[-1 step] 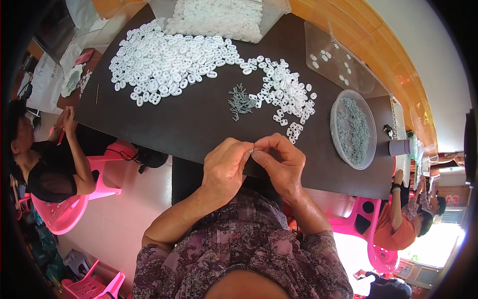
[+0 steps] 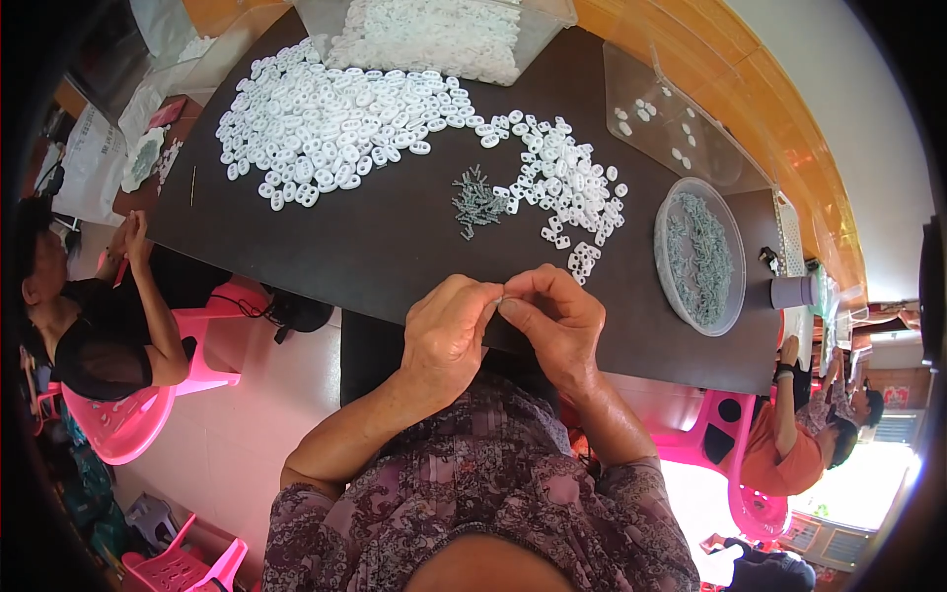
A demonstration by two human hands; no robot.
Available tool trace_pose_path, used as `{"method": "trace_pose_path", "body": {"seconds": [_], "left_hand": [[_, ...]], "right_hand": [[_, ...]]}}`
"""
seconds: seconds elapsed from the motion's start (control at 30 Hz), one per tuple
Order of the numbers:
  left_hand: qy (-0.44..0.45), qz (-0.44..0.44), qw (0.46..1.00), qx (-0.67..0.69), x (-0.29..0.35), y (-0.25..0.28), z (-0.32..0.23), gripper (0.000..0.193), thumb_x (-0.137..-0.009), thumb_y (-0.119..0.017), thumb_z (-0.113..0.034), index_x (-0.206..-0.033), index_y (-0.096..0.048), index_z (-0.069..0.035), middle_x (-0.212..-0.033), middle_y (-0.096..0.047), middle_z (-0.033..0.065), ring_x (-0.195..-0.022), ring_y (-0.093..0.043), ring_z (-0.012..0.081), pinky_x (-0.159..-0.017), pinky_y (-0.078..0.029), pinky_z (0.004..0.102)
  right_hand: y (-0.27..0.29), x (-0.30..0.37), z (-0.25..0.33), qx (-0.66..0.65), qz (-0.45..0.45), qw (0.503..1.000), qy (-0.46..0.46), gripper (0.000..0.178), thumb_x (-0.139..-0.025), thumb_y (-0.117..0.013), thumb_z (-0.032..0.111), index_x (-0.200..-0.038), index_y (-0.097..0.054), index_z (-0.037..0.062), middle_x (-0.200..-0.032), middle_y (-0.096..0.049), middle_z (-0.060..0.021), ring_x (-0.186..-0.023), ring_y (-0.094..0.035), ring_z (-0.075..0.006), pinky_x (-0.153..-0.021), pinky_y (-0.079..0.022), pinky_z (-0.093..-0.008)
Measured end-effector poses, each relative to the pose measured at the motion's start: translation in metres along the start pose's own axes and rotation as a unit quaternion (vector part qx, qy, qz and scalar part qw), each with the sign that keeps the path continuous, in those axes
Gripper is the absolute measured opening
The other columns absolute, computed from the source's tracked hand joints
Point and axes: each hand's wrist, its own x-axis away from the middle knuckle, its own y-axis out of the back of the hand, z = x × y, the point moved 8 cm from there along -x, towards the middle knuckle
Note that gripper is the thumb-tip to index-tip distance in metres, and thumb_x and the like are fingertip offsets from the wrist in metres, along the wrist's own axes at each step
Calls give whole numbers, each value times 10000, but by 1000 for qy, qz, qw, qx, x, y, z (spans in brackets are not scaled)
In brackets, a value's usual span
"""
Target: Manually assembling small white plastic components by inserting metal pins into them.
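Note:
My left hand (image 2: 446, 331) and my right hand (image 2: 558, 321) meet fingertip to fingertip at the table's near edge. Both are closed in a pinch, and whatever sits between the fingertips is too small and too covered to name. Beyond them on the dark table (image 2: 326, 242) lies a small heap of thin grey-green screw-like pieces (image 2: 477, 202). Just right of that heap spread small white plastic pieces with holes (image 2: 572, 178). A much larger pile of white oval two-holed pieces (image 2: 326, 128) covers the far left.
A round clear tub (image 2: 659, 252) of grey-green pieces stands at the right. At the back is a clear bin (image 2: 552, 15) of white parts; a clear tray (image 2: 725, 163) holds a few ovals. One person (image 2: 109, 335) sits at left, another in orange (image 2: 774, 449) at right, near pink chairs.

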Motion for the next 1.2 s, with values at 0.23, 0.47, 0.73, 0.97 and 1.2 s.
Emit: {"method": "trace_pose_path", "body": {"seconds": [0.23,0.47,0.73,0.97,1.2], "left_hand": [[52,10,997,57,3,-2,7,161,-777,-646,84,-915,-623,4,-719,-562,83,-592,-577,195,-526,-458,285],[212,-3,954,210,10,-4,33,121,-844,-636,31,-963,-660,28,-773,-604,36,-613,-562,72,-542,-454,199],[211,-6,958,196,9,-6,32,117,-837,-632,47,-950,-657,29,-769,-602,40,-610,-572,78,-534,-457,204],[201,-9,962,183,9,-6,29,127,-834,-626,60,-954,-652,31,-763,-595,45,-600,-570,82,-533,-461,206],[244,4,925,292,11,-16,43,133,-872,-615,6,-998,-648,33,-835,-583,37,-676,-570,77,-606,-486,202]], "right_hand": [[-1,3,-5,-44,-10,999,-27,139,-815,-644,-61,-945,-615,-24,-882,-621,-20,-809,-577,-67,-735,-471,-205],[-2,0,5,-34,-8,999,-14,132,-837,-645,-28,-966,-618,-25,-896,-644,-30,-838,-589,-73,-751,-480,-211],[-3,-1,3,62,-13,996,63,61,-857,-609,-34,-915,-600,-16,-853,-602,-2,-785,-550,-57,-708,-455,-200],[-9,-2,17,154,-27,975,155,58,-825,-593,-50,-859,-593,-3,-794,-541,-51,-706,-533,-126,-631,-436,-246],[34,-18,44,274,-77,933,221,104,-776,-647,-22,-871,-644,19,-813,-619,-118,-756,-598,-282,-677,-487,-349]]}}
